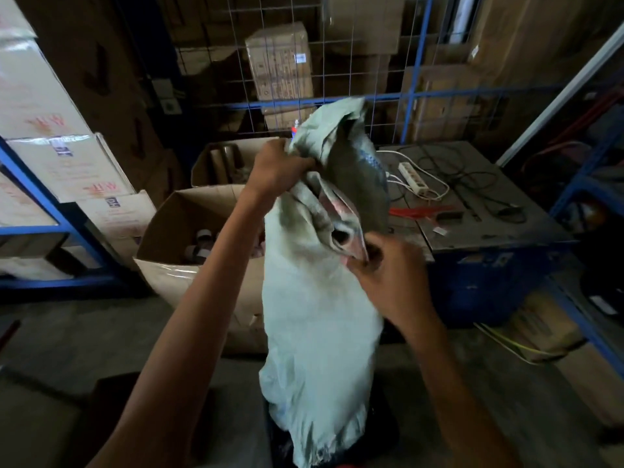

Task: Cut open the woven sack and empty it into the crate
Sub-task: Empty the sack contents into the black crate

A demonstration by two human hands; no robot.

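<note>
A pale green woven sack (320, 315) hangs upright in front of me, its lower end down in a dark crate (381, 430) at the bottom of the view. My left hand (277, 170) grips bunched cloth near the sack's raised upper end. Lower and to the right, my right hand (388, 271) pinches a fold of the sack. The crate's inside is hidden by the sack.
An open cardboard box (175, 265) with rolls inside stands on the floor behind the sack, with another box (216, 153) behind it. At right a blue machine (489, 271) carries a power strip (413, 177) and cables. Blue shelving and stacked cartons surround the spot.
</note>
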